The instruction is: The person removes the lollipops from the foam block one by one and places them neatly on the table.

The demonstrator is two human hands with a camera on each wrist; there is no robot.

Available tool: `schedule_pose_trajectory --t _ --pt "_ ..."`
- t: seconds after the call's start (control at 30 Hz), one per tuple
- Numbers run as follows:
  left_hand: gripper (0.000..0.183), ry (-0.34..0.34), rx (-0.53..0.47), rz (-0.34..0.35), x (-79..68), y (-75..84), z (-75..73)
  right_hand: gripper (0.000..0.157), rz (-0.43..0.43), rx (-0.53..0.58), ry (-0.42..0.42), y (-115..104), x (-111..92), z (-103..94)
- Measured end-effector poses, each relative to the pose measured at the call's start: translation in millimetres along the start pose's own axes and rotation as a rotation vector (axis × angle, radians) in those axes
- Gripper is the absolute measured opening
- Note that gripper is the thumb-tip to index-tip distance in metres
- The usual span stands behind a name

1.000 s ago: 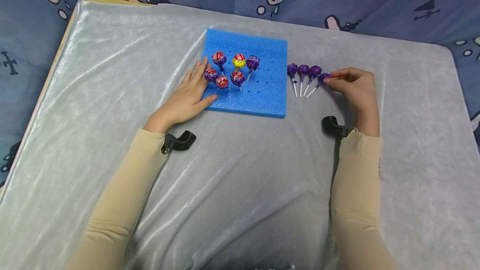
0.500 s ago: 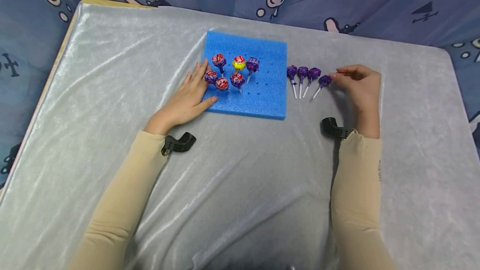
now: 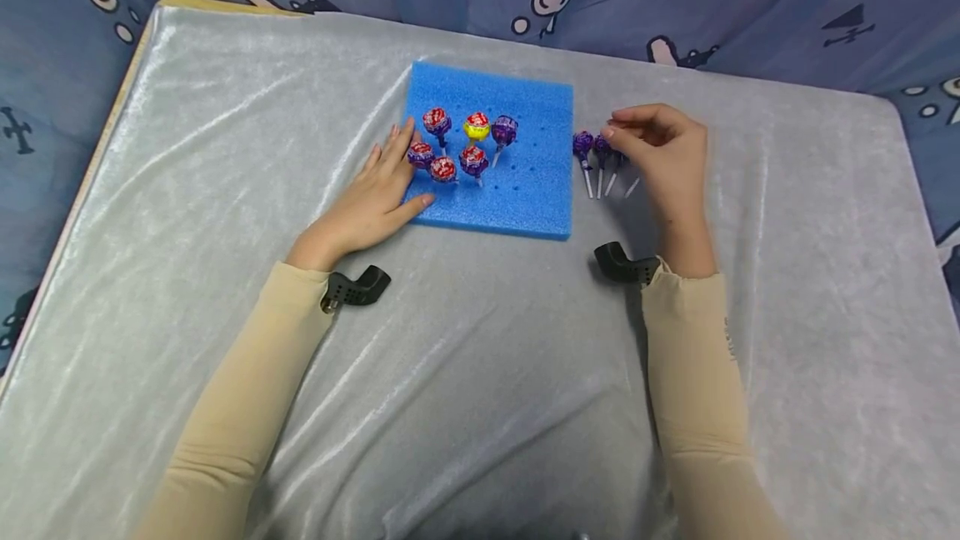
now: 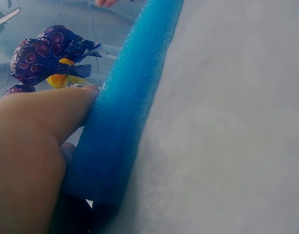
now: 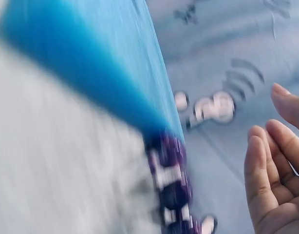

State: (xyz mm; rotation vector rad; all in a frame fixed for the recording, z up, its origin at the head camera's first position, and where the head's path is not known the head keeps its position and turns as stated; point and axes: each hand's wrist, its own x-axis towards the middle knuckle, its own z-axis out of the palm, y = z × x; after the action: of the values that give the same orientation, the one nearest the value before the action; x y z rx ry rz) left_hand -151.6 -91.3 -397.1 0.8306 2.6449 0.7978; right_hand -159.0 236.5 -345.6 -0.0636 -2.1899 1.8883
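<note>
While resting left hand [image 3: 371, 194] straight-fingered on blue foam block [image 3: 543, 211], gripped nothing with either hand, right hand [image 3: 663, 152] included, near loose lollipops [image 3: 582, 142] | apparently done: counted six standing lollipops [image 3: 473, 161] stuck in block | judged remaining: saw four loose ones lying just right of block, partly hidden, plus unfilled holes [image 3: 516, 187]

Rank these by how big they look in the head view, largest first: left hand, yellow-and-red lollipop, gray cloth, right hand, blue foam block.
1. Gray cloth
2. Blue foam block
3. Left hand and right hand: too alike to rank
4. Yellow-and-red lollipop
</note>
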Motion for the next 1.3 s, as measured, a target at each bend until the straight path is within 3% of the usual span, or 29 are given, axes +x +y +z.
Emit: schedule_pose_trajectory --t 0.23,0.7,1.0,1.3 --pt "0.055 -0.003 0.006 0.008 0.1 1.5 0.6 0.018 -0.008 0.026 -0.116 -5.2 -14.4 34.2" --pt "0.054 -0.003 0.001 0.007 0.5 2.9 1.1 0.034 0.001 0.016 -0.286 6.3 -23.4 64.5" --pt "0.054 -0.005 0.001 0.007 1.4 2.3 0.6 0.037 -0.050 0.070 -0.235 15.1 -26.4 77.9" --pt "0.052 0.000 -0.005 0.004 -0.2 1.4 -1.2 0.035 0.015 0.049 -0.264 20.5 -25.2 86.0"
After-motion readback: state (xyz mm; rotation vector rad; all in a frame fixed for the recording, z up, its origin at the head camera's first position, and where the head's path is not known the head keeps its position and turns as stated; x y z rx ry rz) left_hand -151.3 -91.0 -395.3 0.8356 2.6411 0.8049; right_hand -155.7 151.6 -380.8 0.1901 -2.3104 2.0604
